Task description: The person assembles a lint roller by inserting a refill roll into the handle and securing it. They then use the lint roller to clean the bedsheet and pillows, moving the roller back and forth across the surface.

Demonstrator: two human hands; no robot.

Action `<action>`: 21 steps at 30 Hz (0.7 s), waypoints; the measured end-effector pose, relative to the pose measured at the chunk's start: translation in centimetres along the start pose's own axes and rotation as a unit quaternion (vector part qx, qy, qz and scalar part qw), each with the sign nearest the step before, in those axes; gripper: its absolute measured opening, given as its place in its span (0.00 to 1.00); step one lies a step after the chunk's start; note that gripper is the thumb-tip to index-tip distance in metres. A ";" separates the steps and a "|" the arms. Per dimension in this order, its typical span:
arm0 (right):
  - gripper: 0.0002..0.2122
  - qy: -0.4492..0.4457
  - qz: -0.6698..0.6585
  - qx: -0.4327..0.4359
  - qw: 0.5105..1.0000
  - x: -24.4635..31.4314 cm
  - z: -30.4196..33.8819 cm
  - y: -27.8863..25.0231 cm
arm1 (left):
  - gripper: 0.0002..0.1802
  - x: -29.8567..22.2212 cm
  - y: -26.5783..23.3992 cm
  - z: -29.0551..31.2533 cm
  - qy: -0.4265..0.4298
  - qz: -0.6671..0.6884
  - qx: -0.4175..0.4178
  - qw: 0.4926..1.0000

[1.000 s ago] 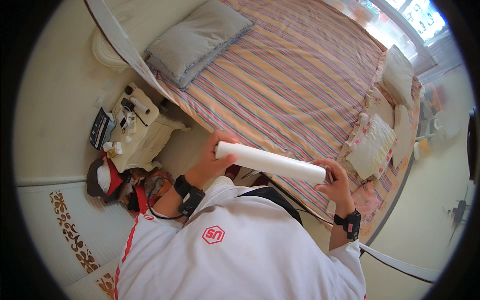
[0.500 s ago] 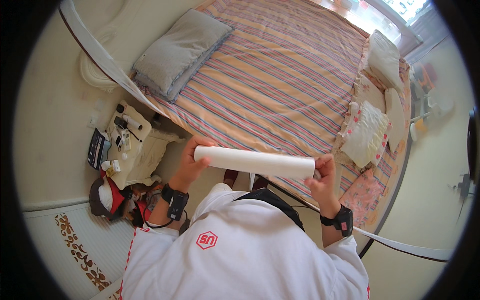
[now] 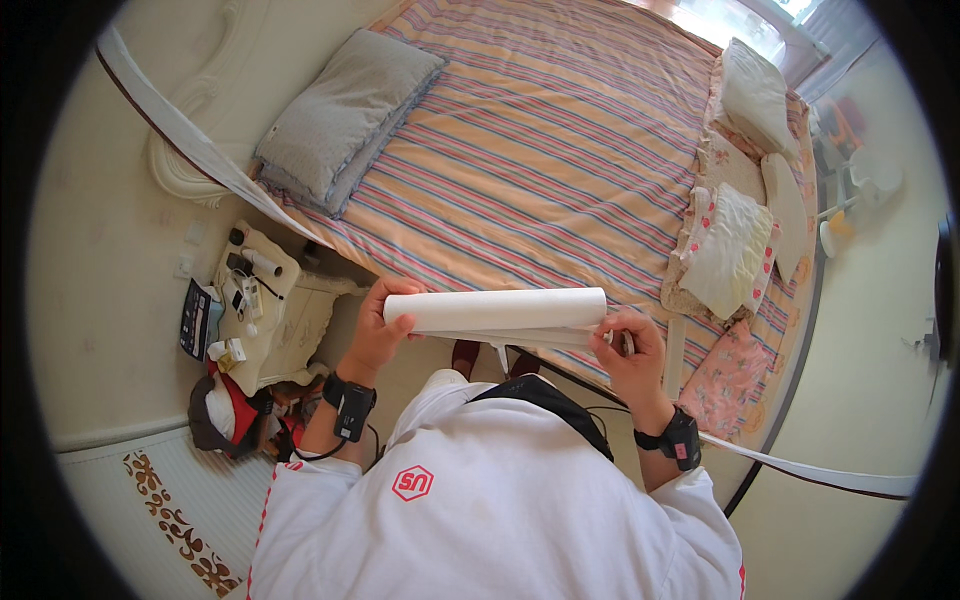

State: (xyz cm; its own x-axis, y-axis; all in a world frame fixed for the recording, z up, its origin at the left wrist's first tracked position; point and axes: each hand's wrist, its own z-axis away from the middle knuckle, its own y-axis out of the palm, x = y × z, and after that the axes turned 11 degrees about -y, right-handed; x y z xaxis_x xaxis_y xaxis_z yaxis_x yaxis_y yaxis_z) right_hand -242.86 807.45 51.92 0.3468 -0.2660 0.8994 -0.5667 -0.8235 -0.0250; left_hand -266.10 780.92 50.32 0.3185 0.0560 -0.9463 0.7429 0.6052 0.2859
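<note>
A long white roll (image 3: 500, 308), apparently of paper or thin film, lies level across in front of my chest. My left hand (image 3: 378, 328) is wrapped round its left end, thumb on the near side. At the right end my right hand (image 3: 632, 355) is closed, with fingertips pinched at the loose edge of the roll. A strip of the sheet (image 3: 540, 337) hangs off along the near side. Whether the roll has a core inside cannot be made out.
Beyond my hands is a bed with a striped sheet (image 3: 540, 150); grey pillows (image 3: 340, 115) lie at its left, folded bedding (image 3: 735, 250) at its right. Left of me stands a cream nightstand (image 3: 285, 335) with small items, bags (image 3: 235, 405) beside it. White netting edge (image 3: 200, 150) borders the bed.
My right hand has shifted from the roll's right end down to its near side and pinches the loose edge. A strip of sheet has come away there. My left hand stays put.
</note>
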 end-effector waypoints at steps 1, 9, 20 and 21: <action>0.16 -0.035 0.029 -0.022 0.999 0.0 0.0 0.2 | 0.20 0.1 -0.1 -0.1 0.000 0.001 -0.001 1.000; 0.05 -0.094 0.148 -0.019 0.984 0.0 0.0 0.1 | 0.20 -0.3 0.5 -0.3 0.000 0.022 -0.002 1.000; 0.10 -0.135 0.116 0.119 0.977 0.2 -0.6 0.8 | 0.29 0.5 -2.0 -1.8 -0.073 0.073 0.032 0.994; 0.11 -0.132 0.122 0.121 0.976 0.4 -0.7 0.9 | 0.28 0.7 -2.3 -1.8 -0.080 0.072 0.019 0.994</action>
State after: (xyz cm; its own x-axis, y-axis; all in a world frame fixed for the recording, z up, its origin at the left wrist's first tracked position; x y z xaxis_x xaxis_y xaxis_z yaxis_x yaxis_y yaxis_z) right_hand -243.76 806.92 52.56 0.4219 -0.5623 0.7112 -0.4738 -0.8056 -0.3558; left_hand -268.60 780.98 48.72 0.5112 0.0108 -0.8594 0.7031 0.5699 0.4254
